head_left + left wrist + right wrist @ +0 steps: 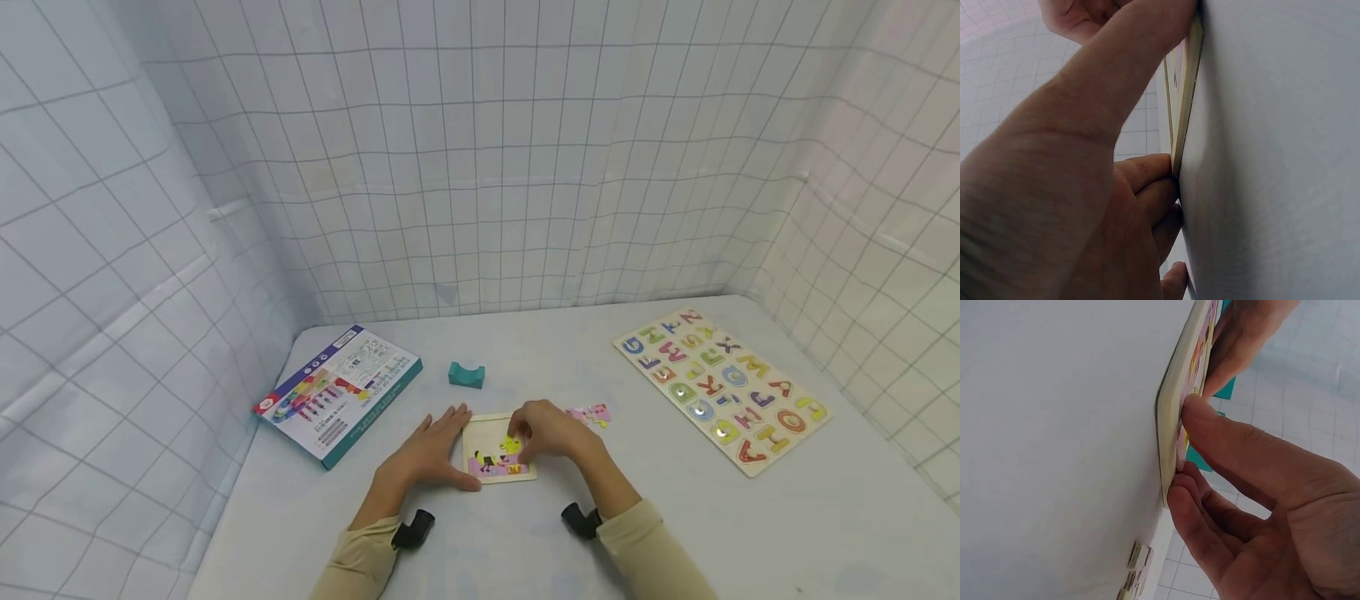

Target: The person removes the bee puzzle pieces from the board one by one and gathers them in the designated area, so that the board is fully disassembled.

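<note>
A small square wooden puzzle tray (pixel 487 429) lies on the table, with pink, yellow and black picture pieces (pixel 489 465) along its near part. Bare wood shows in the upper left of the tray. My left hand (pixel 431 457) rests along the tray's left side, fingers extended and thumb at the near edge. At the right side, my right hand (pixel 551 431) pinches a pink and yellow puzzle piece (pixel 1182 439) between thumb and fingers, low over the tray. The fingers partly hide that piece. Several loose puzzle pieces (pixel 600 413) lie just beyond the right hand.
Behind the tray stands a teal block (pixel 467 377) with a curved notch. A flat printed box (pixel 341 392) lies to the left. On the right is an alphabet puzzle board (pixel 705 387) with colourful letters. Grid-patterned cloth walls (pixel 480 167) enclose the table.
</note>
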